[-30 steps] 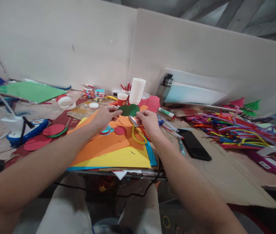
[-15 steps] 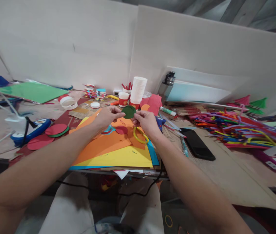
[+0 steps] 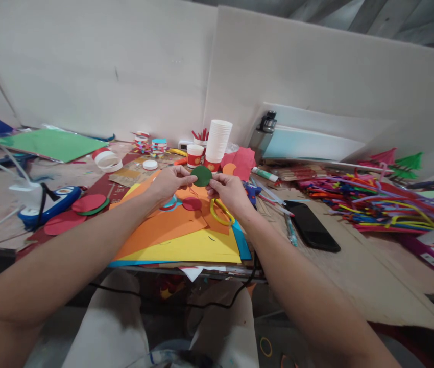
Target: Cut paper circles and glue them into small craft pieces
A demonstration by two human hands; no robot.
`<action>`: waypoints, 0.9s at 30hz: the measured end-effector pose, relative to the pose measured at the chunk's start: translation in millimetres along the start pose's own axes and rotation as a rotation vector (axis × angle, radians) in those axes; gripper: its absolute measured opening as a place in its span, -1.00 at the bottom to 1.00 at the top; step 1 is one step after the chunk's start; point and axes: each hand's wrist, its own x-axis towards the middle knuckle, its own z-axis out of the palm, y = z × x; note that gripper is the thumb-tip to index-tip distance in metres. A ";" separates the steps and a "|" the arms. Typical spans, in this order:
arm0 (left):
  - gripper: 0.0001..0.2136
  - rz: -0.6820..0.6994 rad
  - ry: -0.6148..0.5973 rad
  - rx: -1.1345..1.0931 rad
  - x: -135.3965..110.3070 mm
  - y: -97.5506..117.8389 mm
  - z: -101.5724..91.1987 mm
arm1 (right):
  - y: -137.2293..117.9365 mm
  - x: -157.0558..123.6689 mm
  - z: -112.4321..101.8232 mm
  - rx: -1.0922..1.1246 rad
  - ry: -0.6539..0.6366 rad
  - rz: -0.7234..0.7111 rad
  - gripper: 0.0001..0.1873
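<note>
A dark green paper circle (image 3: 202,176) is held up between my two hands above the sheets of paper. My left hand (image 3: 173,183) pinches its left edge, and my right hand (image 3: 228,190) grips the right edge between thumb and fingers. Below lie orange paper (image 3: 163,225) and yellow paper (image 3: 201,245), with a small red paper circle (image 3: 191,204) on top. Beside my right hand, a yellow loop (image 3: 222,219) rests on the orange paper; my hand partly covers it, so I cannot tell exactly what it is.
Left of my arms lie red circles (image 3: 64,223) and a blue power strip (image 3: 62,199). Stacked white paper cups (image 3: 219,140) stand behind my hands. To the right are a black phone (image 3: 312,227), a glue stick (image 3: 265,175) and piled pipe cleaners (image 3: 378,197).
The green circle has tilted slightly, so its face now looks flatter and more even. Both hands keep hold of it in nearly the same place.
</note>
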 end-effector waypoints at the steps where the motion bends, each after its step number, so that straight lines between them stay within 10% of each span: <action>1: -0.70 0.005 -0.002 -0.003 0.3 -0.5 -0.3 | 0.2 0.0 0.1 -0.001 -0.005 -0.005 -0.86; 27: -0.71 0.063 0.126 0.142 -9.4 18.0 8.2 | -5.0 -3.5 4.7 0.087 -0.025 -0.072 -0.78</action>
